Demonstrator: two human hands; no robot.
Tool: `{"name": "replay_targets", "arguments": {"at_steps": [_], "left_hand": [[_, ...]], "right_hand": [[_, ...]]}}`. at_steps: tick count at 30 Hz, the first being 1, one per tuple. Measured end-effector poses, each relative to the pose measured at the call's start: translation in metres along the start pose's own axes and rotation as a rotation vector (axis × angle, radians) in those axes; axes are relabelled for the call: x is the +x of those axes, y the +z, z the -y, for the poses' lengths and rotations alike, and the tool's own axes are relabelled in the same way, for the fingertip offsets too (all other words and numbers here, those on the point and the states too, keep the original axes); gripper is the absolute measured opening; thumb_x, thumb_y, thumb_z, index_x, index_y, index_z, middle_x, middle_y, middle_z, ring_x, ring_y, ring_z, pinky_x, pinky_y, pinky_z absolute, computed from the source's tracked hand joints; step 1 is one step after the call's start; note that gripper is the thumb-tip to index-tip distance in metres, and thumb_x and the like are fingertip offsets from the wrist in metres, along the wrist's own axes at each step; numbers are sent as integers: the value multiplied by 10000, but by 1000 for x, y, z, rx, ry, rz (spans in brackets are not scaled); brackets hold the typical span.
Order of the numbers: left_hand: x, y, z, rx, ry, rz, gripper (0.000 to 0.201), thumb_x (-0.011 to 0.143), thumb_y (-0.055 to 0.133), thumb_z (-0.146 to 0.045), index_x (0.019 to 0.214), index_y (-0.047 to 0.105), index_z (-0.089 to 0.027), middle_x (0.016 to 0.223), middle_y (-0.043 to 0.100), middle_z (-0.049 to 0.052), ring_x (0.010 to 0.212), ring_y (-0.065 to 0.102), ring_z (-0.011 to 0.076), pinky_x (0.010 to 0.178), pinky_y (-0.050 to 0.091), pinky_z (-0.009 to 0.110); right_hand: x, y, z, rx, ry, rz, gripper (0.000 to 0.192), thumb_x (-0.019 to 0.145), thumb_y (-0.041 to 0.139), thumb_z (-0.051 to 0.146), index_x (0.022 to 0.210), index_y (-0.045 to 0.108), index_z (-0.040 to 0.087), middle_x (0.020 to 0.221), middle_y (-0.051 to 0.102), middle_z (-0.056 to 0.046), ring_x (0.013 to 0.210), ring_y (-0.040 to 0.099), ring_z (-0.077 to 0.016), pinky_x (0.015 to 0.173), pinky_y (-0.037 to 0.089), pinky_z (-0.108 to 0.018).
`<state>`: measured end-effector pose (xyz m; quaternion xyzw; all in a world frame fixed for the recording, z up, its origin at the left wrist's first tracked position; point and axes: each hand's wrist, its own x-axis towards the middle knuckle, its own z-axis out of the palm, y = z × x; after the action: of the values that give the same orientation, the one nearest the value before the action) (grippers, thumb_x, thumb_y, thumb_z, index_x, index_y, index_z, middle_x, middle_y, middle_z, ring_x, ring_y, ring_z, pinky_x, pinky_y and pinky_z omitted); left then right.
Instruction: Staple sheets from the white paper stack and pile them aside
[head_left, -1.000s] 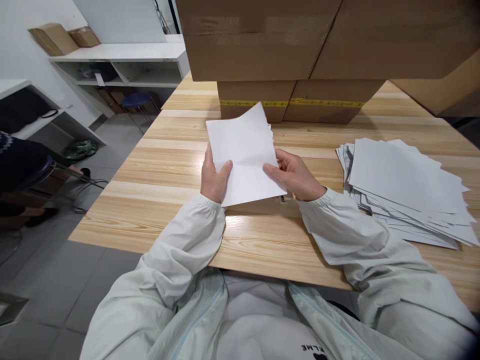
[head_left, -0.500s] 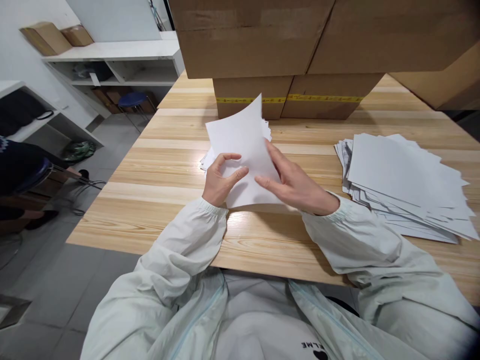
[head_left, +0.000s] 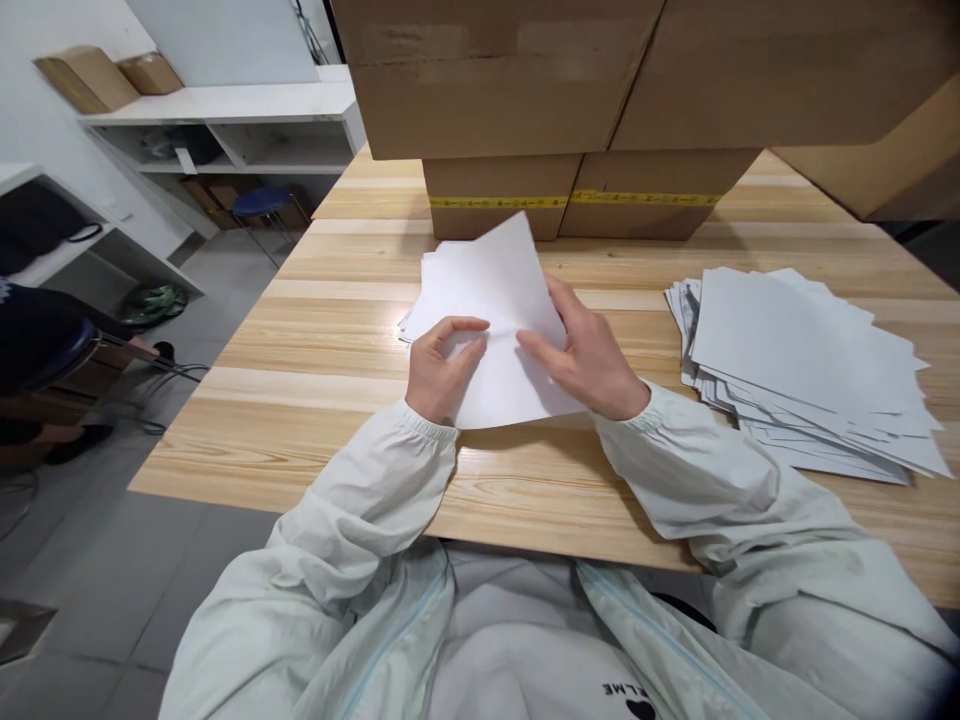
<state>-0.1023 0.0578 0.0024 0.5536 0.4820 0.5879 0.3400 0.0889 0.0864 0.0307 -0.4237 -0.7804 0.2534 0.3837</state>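
Note:
A bent white sheet of paper (head_left: 510, 385) is between my two hands above the table. Curled at its left side, my left hand (head_left: 441, 372) has thumb and index fingertip close together over the sheet; its other fingers are mostly hidden. On the right side my right hand (head_left: 600, 360) grips the sheet, thumb on the near face and fingers around the right edge. Beneath and behind the held sheet, a smaller pile of white papers (head_left: 442, 290) lies on the table, partly covered.
A large uneven stack of papers (head_left: 787, 340) lies to the right on the wooden table (head_left: 300, 400). Stacked cardboard boxes (head_left: 495, 80) stand at the back. Beyond the left edge are white shelves (head_left: 240, 102), a blue stool (head_left: 262, 202) and a seated person's leg.
The sheet's upper left part has come down over the pile, and its lower edge has shifted slightly toward me. My right hand has moved a little left.

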Motion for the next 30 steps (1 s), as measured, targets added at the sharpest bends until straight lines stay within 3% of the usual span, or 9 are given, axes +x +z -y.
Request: {"name": "replay_targets", "arguments": {"at_steps": [4, 8, 16, 24, 30], "left_hand": [[3, -2, -1, -75, -9, 9, 316, 815, 733, -516, 944, 737, -227, 989, 735, 36, 963, 645, 213, 925, 489, 350], [2, 0, 0, -139, -40, 34, 459, 700, 806, -598, 936, 691, -222, 958, 705, 29, 961, 630, 223, 903, 475, 339], [4, 1, 1, -182, -59, 5, 437, 663, 856, -539, 894, 678, -214, 952, 697, 33, 1058, 616, 247, 981, 432, 351], [4, 0, 3, -138, -64, -8, 435, 682, 836, -556, 906, 682, -217, 943, 706, 22, 998, 631, 229, 919, 460, 338], [5, -1, 4, -131, -66, -33, 429, 673, 844, -550, 901, 700, -217, 935, 717, 24, 967, 645, 223, 922, 477, 349]], "right_hand": [[-8, 4, 5, 11, -217, 278, 846, 928, 557, 406, 1632, 110, 260, 1697, 180, -62, 1556, 212, -285, 1241, 261, -495], [-16, 11, 3, -53, -269, 330, 867, 966, 511, 405, 1632, -35, 300, 1718, 16, -49, 1587, 33, -261, 1265, 153, -549], [-20, 13, 6, -81, -265, 332, 918, 968, 535, 433, 1621, -99, 315, 1716, -32, -50, 1586, 16, -271, 1265, 163, -554], [-19, 12, 4, -73, -250, 350, 930, 964, 517, 534, 1624, -95, 298, 1717, 6, -56, 1586, 25, -257, 1276, 149, -529], [-18, 11, 9, -28, -210, 339, 888, 951, 512, 572, 1637, 24, 289, 1709, 117, -59, 1581, 95, -280, 1265, 193, -542]]}}
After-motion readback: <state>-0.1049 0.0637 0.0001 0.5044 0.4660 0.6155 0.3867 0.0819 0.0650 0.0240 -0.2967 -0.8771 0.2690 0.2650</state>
